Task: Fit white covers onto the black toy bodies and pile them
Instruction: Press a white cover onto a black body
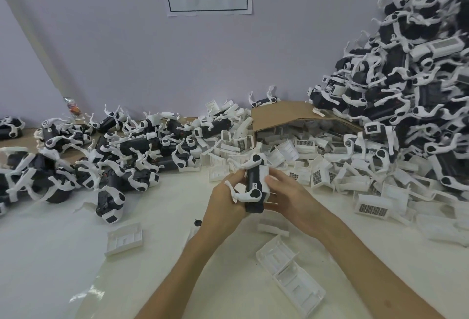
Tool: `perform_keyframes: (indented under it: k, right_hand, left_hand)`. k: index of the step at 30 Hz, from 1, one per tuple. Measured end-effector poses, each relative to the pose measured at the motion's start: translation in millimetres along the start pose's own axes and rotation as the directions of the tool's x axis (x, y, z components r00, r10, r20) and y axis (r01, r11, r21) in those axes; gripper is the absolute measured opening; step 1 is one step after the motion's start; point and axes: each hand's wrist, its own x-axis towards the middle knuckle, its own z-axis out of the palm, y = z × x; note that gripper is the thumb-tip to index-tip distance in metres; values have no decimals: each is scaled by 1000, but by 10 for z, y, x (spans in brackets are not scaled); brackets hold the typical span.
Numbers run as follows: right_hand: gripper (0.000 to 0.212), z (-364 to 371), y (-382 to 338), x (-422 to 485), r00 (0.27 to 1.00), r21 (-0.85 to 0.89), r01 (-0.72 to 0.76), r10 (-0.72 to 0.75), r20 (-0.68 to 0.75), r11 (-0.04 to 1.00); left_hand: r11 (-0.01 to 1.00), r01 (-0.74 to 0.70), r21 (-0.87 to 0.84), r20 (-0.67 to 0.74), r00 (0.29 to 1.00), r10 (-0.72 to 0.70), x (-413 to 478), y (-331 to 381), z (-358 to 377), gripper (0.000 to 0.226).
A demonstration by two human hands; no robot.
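Gripping a toy body (254, 183) in both hands, above the table (50, 255) at centre.

The left hand (225, 199) and right hand (286, 197) are curling round the body, with the right thumb pressing a white cover (266, 188) against its side. Its long axis is running away from the person, with the white legs sticking out leftward. A cardboard box (279, 113) is lying tipped behind, spilling ribbed, boxy plastic covers (304, 146). Finished toys are rising in a pile (418, 77) at right, while bare bodies (114, 161) are lying at left.
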Motion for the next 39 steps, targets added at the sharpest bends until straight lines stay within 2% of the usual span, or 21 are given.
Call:
perform_keyframes:
  k: [3,8,15,18,20,22,24,27,30,34,39]
  right_hand:
    - [50,9,-4,-7,1000,-8,0,0,5,1000]
    - [38,4,-5,-12,997,81,-4,-2,77,997]
    - [37,2,2,2,999,47,-21,22,-29,999]
    - [47,27,-23,-15,997,-4,-70,70,-37,998]
    - [54,61,-33,-29,995,7,-94,94,18,996]
    - [57,60,-18,-35,993,70,-100,96,64,992]
    - [52,54,-23,-48,993,139,-87,75,85,986]
    - [44,53,-55,-65,995,217,-59,40,88,974]
    - [39,25,-77,-50,999,281,-1,-9,33,960]
    - [35,-47,-116,-15,989,370,100,-54,-135,924]
    - [40,-86,-110,6,966,359,173,-87,-243,917]
  left_hand:
    - [1000,3,9,-14,1000,-3,-6,14,1,61]
    - [1000,-17,20,-46,999,18,17,9,-12,67]
    - [992,-89,90,-83,992,97,-14,31,-48,72]
    - [988,-109,106,-94,988,119,-12,15,-54,59]
    - [985,-142,99,-69,986,149,-3,-14,-46,55]
    - [979,-175,101,-26,984,179,2,-61,-31,67]
    - [972,-188,142,20,982,187,7,-102,-27,79]
    - [960,-170,222,57,985,162,18,-142,-7,71]
    - [943,-108,315,32,994,103,45,-195,13,63]
    - [869,-72,489,3,997,80,53,-234,6,44]
    - [906,-69,417,-66,992,106,50,-223,2,29]
